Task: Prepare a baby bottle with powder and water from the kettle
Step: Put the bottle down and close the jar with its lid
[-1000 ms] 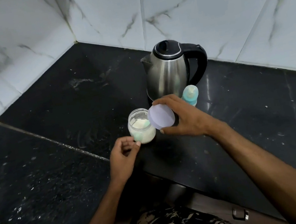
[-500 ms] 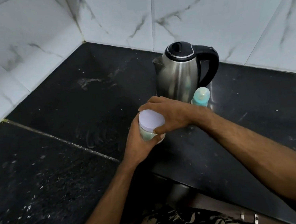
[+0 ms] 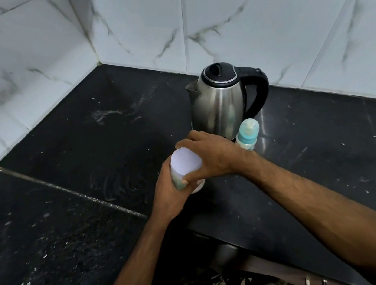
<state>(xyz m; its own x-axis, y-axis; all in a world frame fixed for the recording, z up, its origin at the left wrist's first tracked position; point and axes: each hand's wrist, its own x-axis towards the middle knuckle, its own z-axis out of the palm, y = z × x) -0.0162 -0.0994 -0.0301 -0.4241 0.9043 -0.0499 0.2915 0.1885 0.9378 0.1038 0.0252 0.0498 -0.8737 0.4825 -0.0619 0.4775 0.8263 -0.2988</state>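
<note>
A small glass powder jar [image 3: 177, 180] stands on the black counter [image 3: 86, 157] with its pale lilac lid [image 3: 185, 161] on top. My left hand [image 3: 168, 194] wraps round the jar's body from the near side. My right hand [image 3: 211, 157] grips the lid from the right, fingers curled over its rim. Just behind my right wrist stands the baby bottle [image 3: 247, 134], teal-collared and capped. The steel kettle [image 3: 221, 103] with a black lid and handle sits behind it, spout to the left.
White marble-look tiles [image 3: 237, 25] form a corner behind the counter. A seam runs diagonally across the counter at the left, with pale specks scattered on it. The counter's front edge lies just below my forearms.
The lid was held off the open jar a second ago; my right hand has set it on the jar, and my left hand has closed round the jar's body.
</note>
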